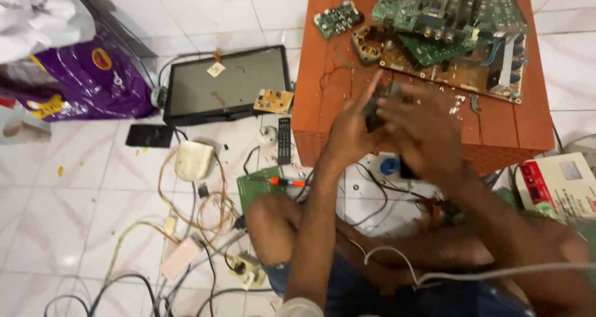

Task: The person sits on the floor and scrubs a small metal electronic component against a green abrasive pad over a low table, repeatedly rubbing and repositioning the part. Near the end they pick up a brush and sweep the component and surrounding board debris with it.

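Over table (323, 115) edge, left hand (351, 128) and right hand (417, 128) both close fingers on small dark part (374, 113), blurred, held between them above lap, boards (453, 25) piled behind

Circuit boards (456, 19) on table (521, 121), monitor (226, 84) left on floor (81, 199)

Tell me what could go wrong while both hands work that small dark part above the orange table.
The left hand and right hand are blurred around a small dark part, so the grip is unclear; it could drop. The stacked circuit boards sit close behind and might get knocked. Loose cables cover the floor around the knees and could snag.
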